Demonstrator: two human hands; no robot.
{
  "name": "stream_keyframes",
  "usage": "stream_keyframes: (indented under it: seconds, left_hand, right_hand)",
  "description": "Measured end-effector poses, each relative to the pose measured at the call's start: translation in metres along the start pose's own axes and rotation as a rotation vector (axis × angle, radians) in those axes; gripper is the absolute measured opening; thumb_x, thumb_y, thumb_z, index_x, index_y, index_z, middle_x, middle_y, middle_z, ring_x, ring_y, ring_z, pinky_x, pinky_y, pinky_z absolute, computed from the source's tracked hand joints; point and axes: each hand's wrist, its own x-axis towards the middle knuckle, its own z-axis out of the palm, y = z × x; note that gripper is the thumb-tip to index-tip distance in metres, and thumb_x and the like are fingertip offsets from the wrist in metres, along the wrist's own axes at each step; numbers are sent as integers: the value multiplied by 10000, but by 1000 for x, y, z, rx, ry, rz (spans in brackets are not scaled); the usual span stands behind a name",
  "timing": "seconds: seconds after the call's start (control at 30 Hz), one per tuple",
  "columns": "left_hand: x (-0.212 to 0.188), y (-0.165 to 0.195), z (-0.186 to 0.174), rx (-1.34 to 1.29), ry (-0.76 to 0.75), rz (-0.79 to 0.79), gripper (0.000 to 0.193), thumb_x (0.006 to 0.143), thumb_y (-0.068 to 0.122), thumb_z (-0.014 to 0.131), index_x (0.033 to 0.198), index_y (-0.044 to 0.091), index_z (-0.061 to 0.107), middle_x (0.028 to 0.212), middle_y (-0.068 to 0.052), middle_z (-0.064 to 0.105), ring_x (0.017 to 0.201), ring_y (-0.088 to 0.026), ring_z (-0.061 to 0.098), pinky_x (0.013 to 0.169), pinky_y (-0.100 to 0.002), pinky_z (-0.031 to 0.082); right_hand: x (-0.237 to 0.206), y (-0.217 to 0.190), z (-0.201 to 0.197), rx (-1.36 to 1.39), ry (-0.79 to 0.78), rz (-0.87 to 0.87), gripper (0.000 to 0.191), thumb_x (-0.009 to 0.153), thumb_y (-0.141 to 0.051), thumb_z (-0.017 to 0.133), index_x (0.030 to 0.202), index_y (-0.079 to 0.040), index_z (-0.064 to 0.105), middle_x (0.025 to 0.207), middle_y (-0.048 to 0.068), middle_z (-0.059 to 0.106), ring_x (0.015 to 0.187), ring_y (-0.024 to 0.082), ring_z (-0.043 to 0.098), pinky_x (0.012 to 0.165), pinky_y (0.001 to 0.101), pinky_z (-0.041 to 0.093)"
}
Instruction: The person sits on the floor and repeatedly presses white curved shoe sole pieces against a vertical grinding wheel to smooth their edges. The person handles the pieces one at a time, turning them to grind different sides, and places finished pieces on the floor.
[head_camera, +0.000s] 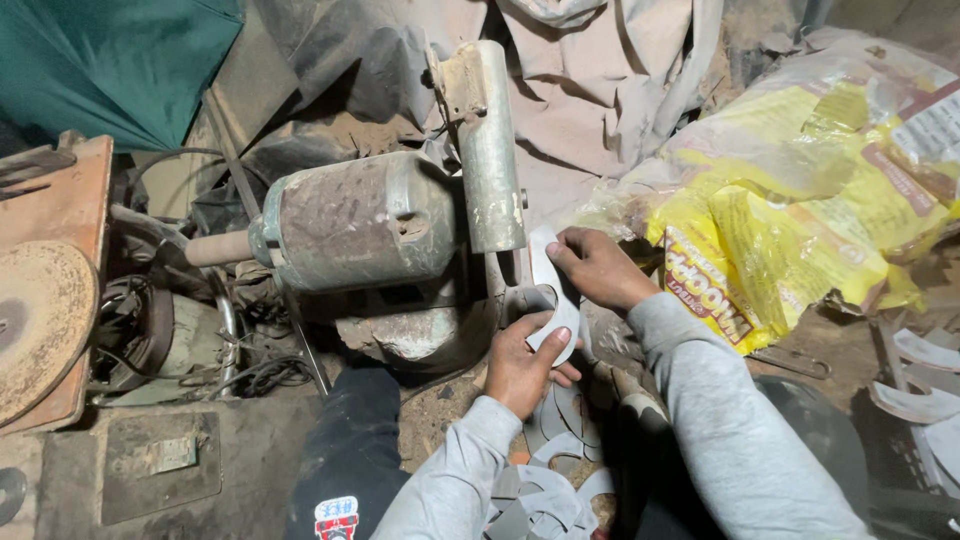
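Head view shows both hands grasping one curved metal blade (552, 290), pale grey and sickle-shaped: the left hand (520, 365) pinches its near, lower end with fingers curled under and thumb on top, and the right hand (597, 265) presses fingertips flat on its far, upper end. Held so, the blade sits at the middle of the scene, just right of the grinding wheel (490, 150), its edge close to or touching the wheel's rim; I cannot tell which. Its long axis runs from near to far, tilted slightly left at the top, with the curve bulging to the right and the far tip pointing up toward the wheel. To do this step well, I judge that the two hands should keep the blade flat and steady, feed the edge lightly against the rim, and keep fingertips back from the wheel. Left of the wheel lies the dusty motor (355, 220); near the person's lap rests a pile of similar blades (545, 480); a yellow sack (790, 200) slumps at the far right, and a rusty disc (40, 320) lies at the left edge.
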Motion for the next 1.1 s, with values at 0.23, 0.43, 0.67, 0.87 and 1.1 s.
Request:
stream_keyframes:
  seconds: [0.23, 0.43, 0.67, 0.87, 1.1]
  left_hand:
    - [4, 13, -1, -42, -20, 61, 375, 995, 230, 643, 1224, -66, 671, 949, -144, 761, 616, -172, 687, 524, -274, 558]
    - [8, 20, -8, -26, -18, 65, 383, 998, 236, 640, 1235, -62, 673, 935, -146, 764, 603, -149, 666, 511, -262, 530]
    - [10, 21, -11, -37, -40, 57, 399, 997, 248, 637, 1252, -57, 667, 935, -145, 766, 610, -141, 663, 517, -260, 523]
    - [6, 20, -12, -56, -43, 44, 406, 998, 262, 641, 1248, -56, 670, 931, -145, 763, 615, -137, 661, 522, -259, 524]
    - [-8, 17, -4, 8, -26, -28, 407, 964, 257, 661, 1260, -24, 658, 904, -137, 762, 588, -147, 665, 502, -264, 530]
  right_hand:
    - [9, -15, 17, -62, 121, -105, 343, 1044, -319, 480, 1017, 16, 546, 873, 293, 640, 862, 475, 626, 784, 523, 483]
    - [13, -19, 25, -112, 183, -144, 333, 1077, -298, 420, 1062, 25, 500, 918, 337, 629, 915, 544, 605, 807, 579, 457]
    - [13, -23, 28, -144, 182, -90, 334, 1072, -299, 405, 1099, 21, 496, 926, 357, 643, 917, 557, 608, 829, 599, 447]
    - [11, -25, 26, -139, 147, -46, 331, 1070, -295, 409, 1112, 21, 496, 950, 370, 642, 937, 566, 604, 842, 605, 443]
    - [4, -13, 14, -218, 32, -84, 348, 1053, -316, 445, 1085, 19, 532, 960, 360, 648, 956, 559, 608, 855, 597, 451]
